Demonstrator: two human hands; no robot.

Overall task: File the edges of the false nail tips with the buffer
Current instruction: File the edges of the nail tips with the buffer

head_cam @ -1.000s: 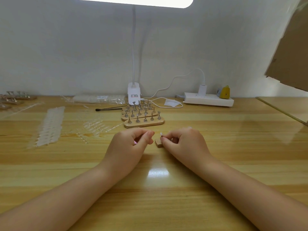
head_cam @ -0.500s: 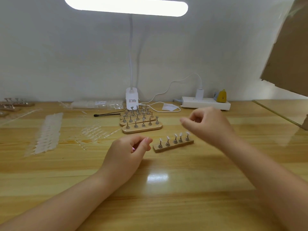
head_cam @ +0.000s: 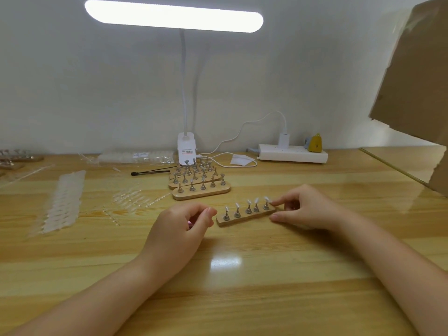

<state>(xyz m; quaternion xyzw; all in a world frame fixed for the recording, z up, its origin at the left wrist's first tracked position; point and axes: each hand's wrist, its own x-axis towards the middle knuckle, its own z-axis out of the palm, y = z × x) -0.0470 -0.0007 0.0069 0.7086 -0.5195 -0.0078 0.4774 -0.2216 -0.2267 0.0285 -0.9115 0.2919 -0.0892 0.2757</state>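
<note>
While the right hand pinched the fifth, rightmost nail tip, the left hand curled round something pink, likely the buffer. Between them lay the wooden holder, long axis left-right across the desk; five tips stood on it.

Tabletop glossy varnished wood with lamp glare, near holder strip matt bare wood, its pegs dull metal, nail tips pale translucent plastic, power strip smooth white plastic, right panel matt brown cardboard
</note>
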